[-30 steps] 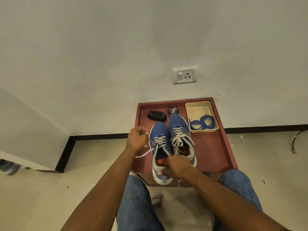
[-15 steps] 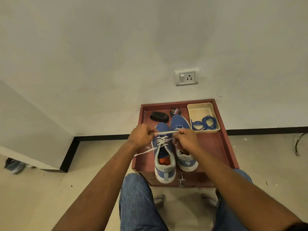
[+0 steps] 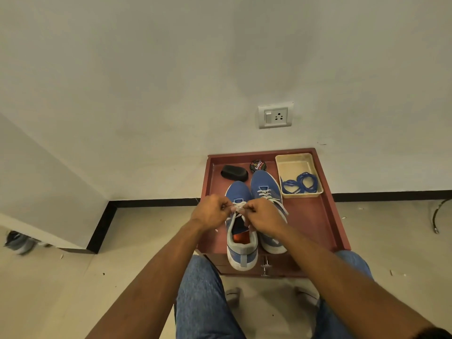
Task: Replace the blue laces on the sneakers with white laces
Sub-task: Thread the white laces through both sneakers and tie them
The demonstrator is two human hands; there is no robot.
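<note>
Two blue sneakers stand side by side on a reddish-brown low table (image 3: 313,223). The left sneaker (image 3: 241,248) has its heel over the table's front edge; the right sneaker (image 3: 265,184) carries a tied white lace. Over the left sneaker's tongue my left hand (image 3: 211,211) and my right hand (image 3: 264,216) each pinch an end of the white lace (image 3: 238,207), held close together. The blue laces (image 3: 302,183) lie coiled in a cream tray (image 3: 293,165) at the table's back right.
A black brush (image 3: 234,172) and a round polish tin (image 3: 258,165) sit at the table's back, against the white wall with a socket (image 3: 276,115). My knees in jeans are below the table. A grey shoe (image 3: 18,242) lies on the floor at the far left.
A second ago my right hand held the left sneaker's heel while the left pulled a lace end. Both hands then stretched the lace across the shoe and have now drawn together over the tongue.
</note>
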